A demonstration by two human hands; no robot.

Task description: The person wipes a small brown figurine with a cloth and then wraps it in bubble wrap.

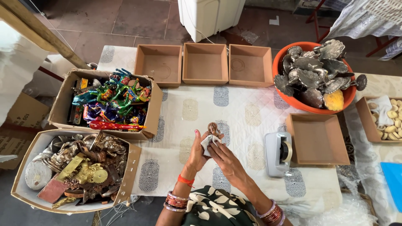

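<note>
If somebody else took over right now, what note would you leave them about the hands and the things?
Left hand: grip shut on the small brown figurine, held above the white patterned cloth.
Right hand: presses a white rag against the figurine.
Around: three empty brown trays at the far edge, a fourth beside the tape dispenser.
Done: no tray holds a figurine yet.
Left: the figurine is not set down.

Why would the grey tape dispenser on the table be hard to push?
The tape dispenser looks chunky with a broad flat base on the quilted cloth, so it is probably heavy for its size and unlikely to tip. The soft cloth might bunch under it rather than let it slide. Its roll sits in a slot, so it shouldn't roll away.
</note>
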